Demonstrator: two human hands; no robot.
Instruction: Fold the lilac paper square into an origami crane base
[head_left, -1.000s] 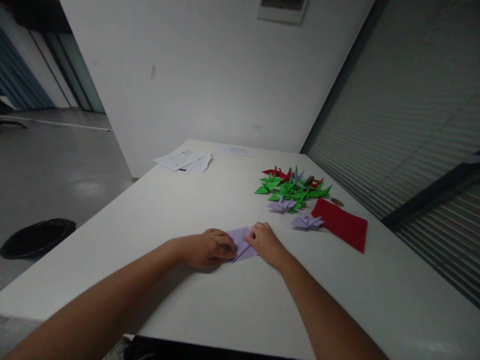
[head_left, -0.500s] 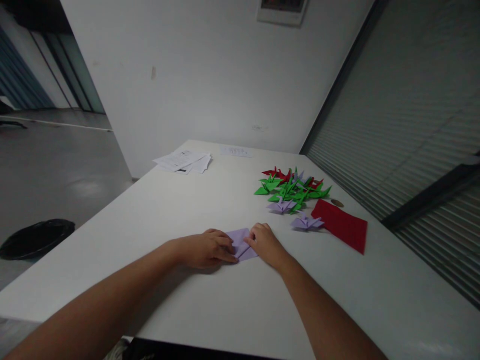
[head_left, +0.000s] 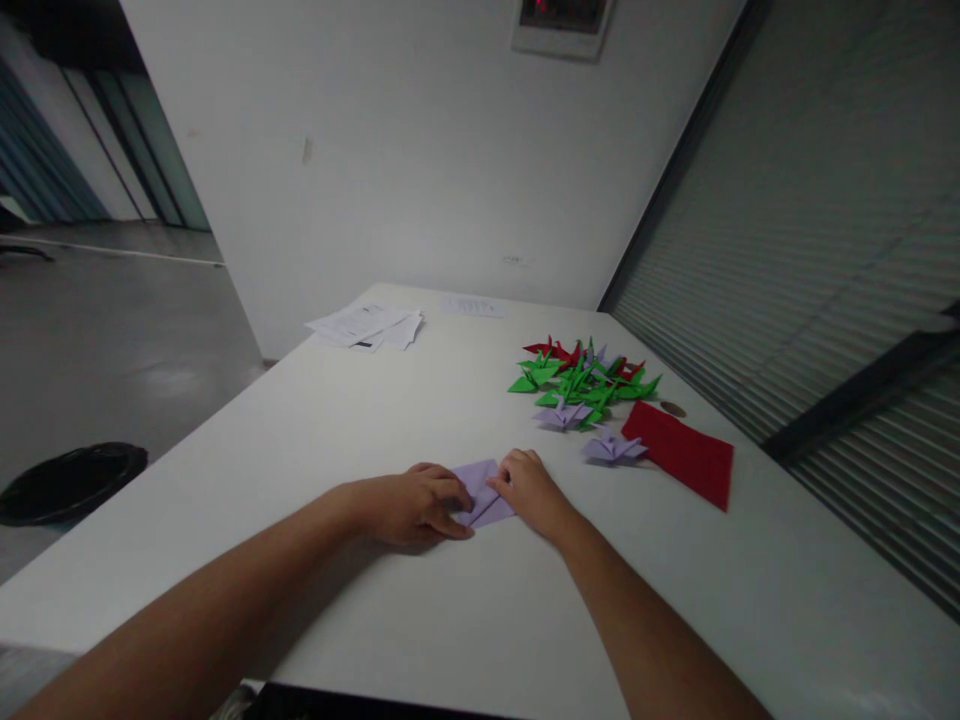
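Note:
A small lilac paper (head_left: 484,490), partly folded, lies flat on the white table (head_left: 360,420) in front of me. My left hand (head_left: 411,503) presses on its left edge with curled fingers. My right hand (head_left: 531,488) holds down its right edge, fingers bent onto the sheet. Both hands touch the paper and hide part of it.
A heap of folded green, red and lilac paper cranes (head_left: 581,378) lies further back on the right, with two lilac cranes (head_left: 611,446) nearer. Red paper sheets (head_left: 681,452) sit beside them. White documents (head_left: 369,324) lie at the far edge. A black bin (head_left: 71,480) stands on the floor.
My left fingers have slid a little along the lilac paper's lower edge. The view has shifted slightly; otherwise nothing has moved.

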